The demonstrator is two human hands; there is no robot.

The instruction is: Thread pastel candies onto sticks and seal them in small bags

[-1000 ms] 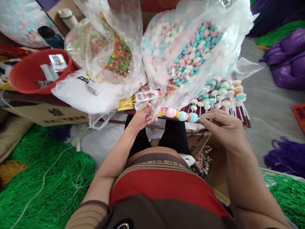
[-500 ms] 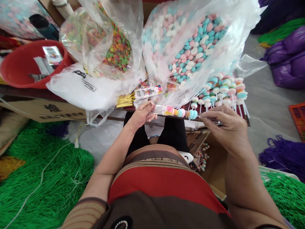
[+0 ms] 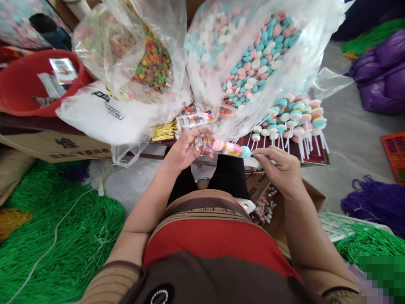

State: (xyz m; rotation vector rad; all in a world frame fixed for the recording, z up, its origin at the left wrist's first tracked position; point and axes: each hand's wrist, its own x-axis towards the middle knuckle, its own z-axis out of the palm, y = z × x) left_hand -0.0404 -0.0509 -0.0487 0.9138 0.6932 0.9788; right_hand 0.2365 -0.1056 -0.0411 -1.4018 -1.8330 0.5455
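Observation:
A candy skewer [image 3: 245, 152] lies level between my hands, most of it inside a printed clear wrapper [image 3: 232, 148]. My left hand [image 3: 186, 148] has its fingers curled round the wrapper's far left end. My right hand [image 3: 280, 166] pinches the stick just right of the blue candies. Beyond my left hand lie a stack of printed wrappers [image 3: 196, 119] and a bundle of yellow ties [image 3: 163, 131]. Several other candy skewers [image 3: 295, 116] are piled on the table's right part, their white sticks pointing toward me.
Big clear bags of pink, white and blue candies [image 3: 256, 63] and of coloured rings [image 3: 155, 63] stand at the back. A red basin [image 3: 19, 84] is at the left. Below the table are an open carton [image 3: 311, 196] and green strands [image 3: 63, 236].
My right hand has moved left, toward my left hand. The skewer sits deeper inside the wrapper, with candies now close to my left fingers.

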